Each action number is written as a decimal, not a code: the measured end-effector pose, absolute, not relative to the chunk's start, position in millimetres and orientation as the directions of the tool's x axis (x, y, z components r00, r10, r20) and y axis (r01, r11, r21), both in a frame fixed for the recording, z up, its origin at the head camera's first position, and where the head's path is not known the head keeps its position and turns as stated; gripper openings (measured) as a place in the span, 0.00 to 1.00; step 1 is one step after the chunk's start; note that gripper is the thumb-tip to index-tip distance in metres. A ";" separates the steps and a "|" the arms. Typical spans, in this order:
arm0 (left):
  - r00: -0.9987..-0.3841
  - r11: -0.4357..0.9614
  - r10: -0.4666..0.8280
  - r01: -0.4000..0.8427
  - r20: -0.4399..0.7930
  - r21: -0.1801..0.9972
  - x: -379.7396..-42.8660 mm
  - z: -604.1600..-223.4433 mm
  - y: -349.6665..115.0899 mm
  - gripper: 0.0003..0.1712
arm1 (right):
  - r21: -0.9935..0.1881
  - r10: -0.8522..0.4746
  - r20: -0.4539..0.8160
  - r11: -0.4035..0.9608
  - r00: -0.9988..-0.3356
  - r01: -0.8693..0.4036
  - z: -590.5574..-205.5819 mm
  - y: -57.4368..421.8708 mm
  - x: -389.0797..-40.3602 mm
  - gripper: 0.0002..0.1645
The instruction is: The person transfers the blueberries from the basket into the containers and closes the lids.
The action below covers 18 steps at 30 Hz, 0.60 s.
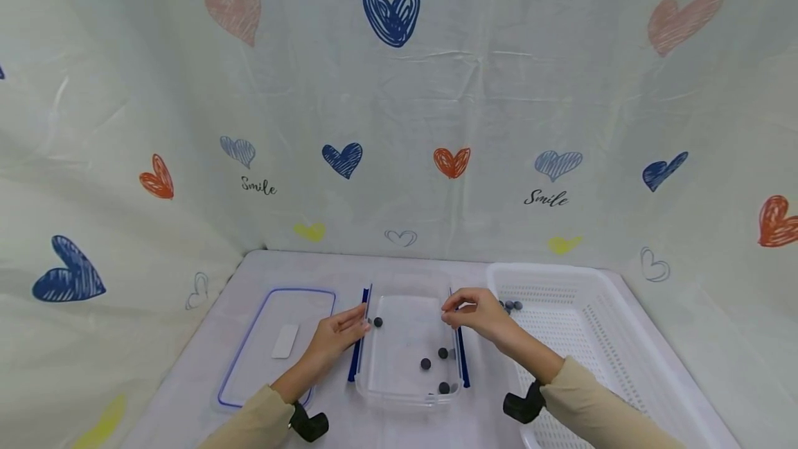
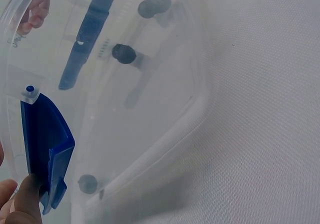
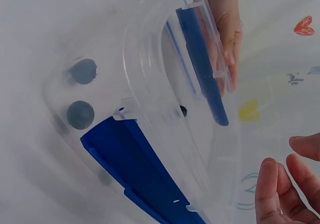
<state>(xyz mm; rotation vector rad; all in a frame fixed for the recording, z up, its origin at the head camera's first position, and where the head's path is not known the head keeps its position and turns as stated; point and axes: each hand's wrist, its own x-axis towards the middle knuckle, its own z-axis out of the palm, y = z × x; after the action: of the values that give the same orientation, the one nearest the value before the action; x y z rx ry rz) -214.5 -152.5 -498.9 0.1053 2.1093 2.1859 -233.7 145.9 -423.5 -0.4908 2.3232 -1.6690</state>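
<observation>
A clear plastic box with blue side latches stands between the hands. Several small dark balls lie in it, including one ball near the middle and another ball by the left wall. My left hand grips the box's left edge beside the blue latch. My right hand hovers over the box's right rim, its fingers loosely bent. In the right wrist view, a gap separates its thumb from the fingers, and nothing shows between them.
A white perforated basket stands at the right, several dark balls near its far left corner. To the left lies a clear lid with a blue edge and a white rectangular piece on it. A heart-printed curtain hangs behind.
</observation>
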 end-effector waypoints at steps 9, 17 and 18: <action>-0.992 -0.028 0.122 -0.028 -0.024 0.999 -214.5 -499.6 -152.4 0.32 | -0.944 -0.321 0.010 0.309 -0.947 -0.115 -411.4 162.5 -239.1 0.16; -0.992 -0.028 0.121 -0.025 -0.022 0.999 -214.1 -498.8 -152.9 0.32 | -0.935 -0.245 0.023 0.339 -0.969 -0.107 -411.5 183.0 -248.5 0.17; -0.992 -0.026 0.123 -0.024 -0.020 0.999 -214.1 -498.8 -153.1 0.32 | -0.934 -0.235 0.025 0.340 -0.972 -0.106 -411.9 185.8 -249.7 0.17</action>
<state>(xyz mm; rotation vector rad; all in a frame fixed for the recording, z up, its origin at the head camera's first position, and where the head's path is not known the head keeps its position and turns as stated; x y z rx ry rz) -214.1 -153.1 -498.8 0.1087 2.1180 2.1766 -249.7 185.8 -411.9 -0.3170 2.4756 -1.7127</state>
